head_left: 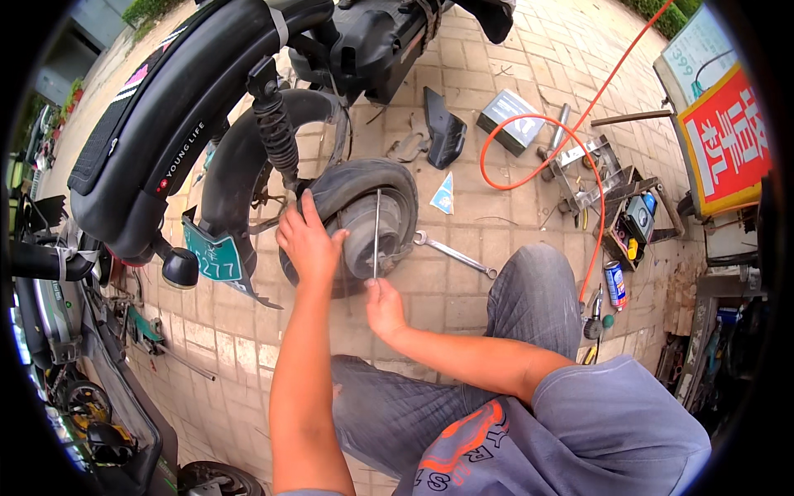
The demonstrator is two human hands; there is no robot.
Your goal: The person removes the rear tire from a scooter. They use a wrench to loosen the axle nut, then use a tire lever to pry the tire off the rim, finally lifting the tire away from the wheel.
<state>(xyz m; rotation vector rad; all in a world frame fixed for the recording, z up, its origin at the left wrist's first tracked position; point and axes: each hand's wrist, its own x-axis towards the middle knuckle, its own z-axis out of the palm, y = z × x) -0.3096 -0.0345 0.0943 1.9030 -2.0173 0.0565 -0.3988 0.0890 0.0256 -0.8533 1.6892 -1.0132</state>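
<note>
A black scooter wheel (364, 227) with a dark hub stands near the rear of a black electric scooter (178, 107). My left hand (310, 240) lies on the near left side of the tire (335, 183), its fingers spread and thumb stretched toward the hub. My right hand (385, 307) is closed on the lower end of a long, thin metal tire lever (377, 236). The lever rises across the face of the wheel, its upper tip at the tire's inner edge. Whether that tip is hooked under the bead I cannot tell.
Right of the wheel lies a combination wrench (456, 255). Farther off are a black plastic cover (444, 128), a box (511, 121), an orange hose (529, 183), a tool tray (633, 219) and a spray can (615, 285). A green plate (213, 255) hangs from the rear fender (225, 178).
</note>
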